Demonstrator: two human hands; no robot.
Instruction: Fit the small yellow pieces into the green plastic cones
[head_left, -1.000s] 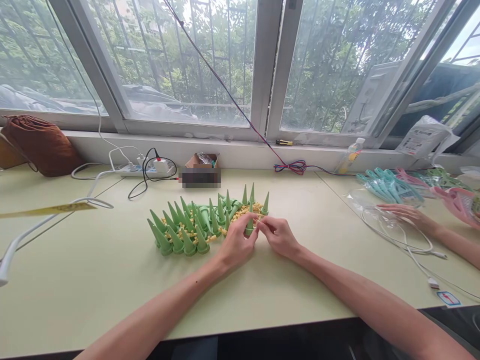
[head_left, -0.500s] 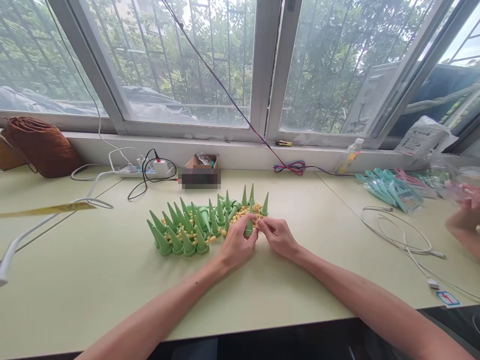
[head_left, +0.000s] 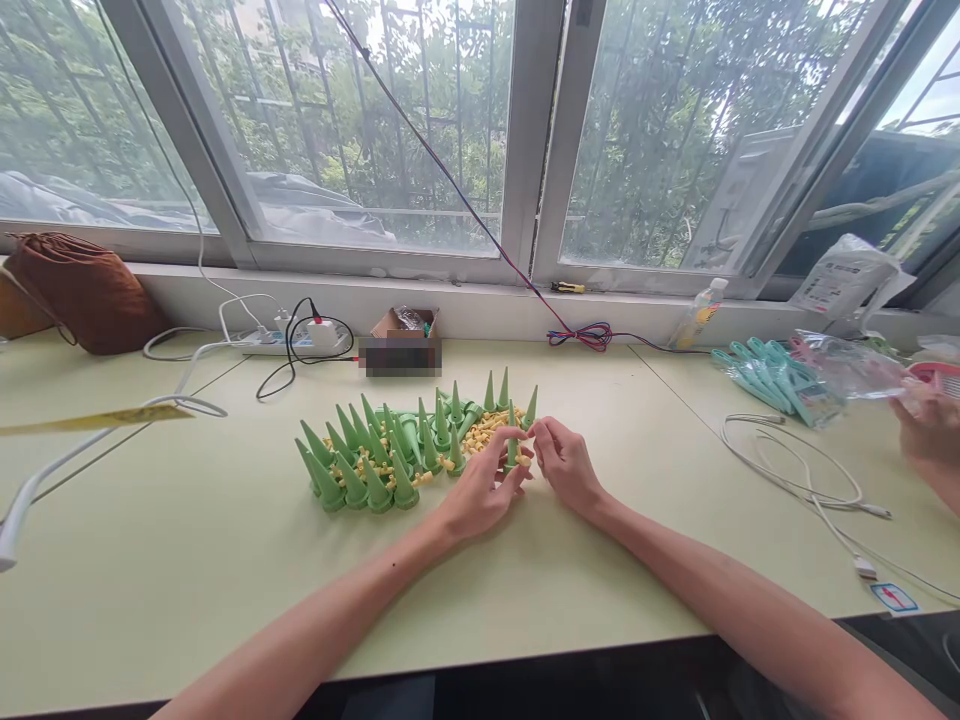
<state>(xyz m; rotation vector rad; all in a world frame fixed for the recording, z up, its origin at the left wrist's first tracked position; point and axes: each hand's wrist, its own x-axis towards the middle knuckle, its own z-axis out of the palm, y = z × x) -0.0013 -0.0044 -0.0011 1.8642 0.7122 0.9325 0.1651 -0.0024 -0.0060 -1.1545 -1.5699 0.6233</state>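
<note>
Green cone (head_left: 512,432), in the head view, stands upright in the left hand (head_left: 480,492), grasped between thumb and fingers above the tabletop (head_left: 435,600), with a yellow fitting (head_left: 523,460) at its base. Just beside it, the right hand (head_left: 568,468) has its fingertips pinched together; whether they hold anything is too small to tell. Other cones (head_left: 354,485) stand mostly upright to the left, near a yellow pile (head_left: 484,430). At far right, a person's hand (head_left: 930,435) touches clear plastic (head_left: 855,367).

Workroom, seemingly: long table (head_left: 187,600) under windows (head_left: 360,120), green cones (head_left: 354,484) in rows.
</note>
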